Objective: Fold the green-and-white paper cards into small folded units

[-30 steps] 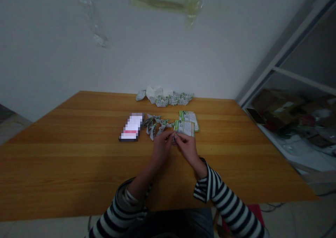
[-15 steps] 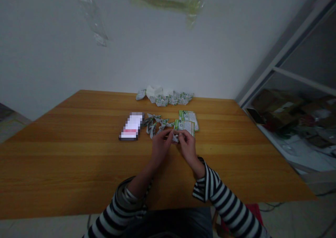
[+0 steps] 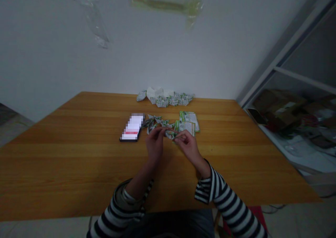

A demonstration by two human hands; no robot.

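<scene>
My left hand (image 3: 154,142) and my right hand (image 3: 188,145) are raised a little above the wooden table (image 3: 78,154), both pinched on one small folded green-and-white paper piece (image 3: 170,134) stretched between them. Just behind the hands lie several small folded paper pieces (image 3: 154,122) of the same print. To their right sits a short stack of flat green-and-white paper sheets (image 3: 188,122). Both arms wear black-and-white striped sleeves.
A phone with a blurred screen (image 3: 132,127) lies left of the folded pieces. A heap of more folded papers (image 3: 165,97) rests at the table's far edge by the white wall. A metal shelf (image 3: 294,101) with clutter stands at the right.
My hands have lifted slightly and pulled apart, the left hand shifting left, with the paper piece drawn out between them. The view has tilted a little.
</scene>
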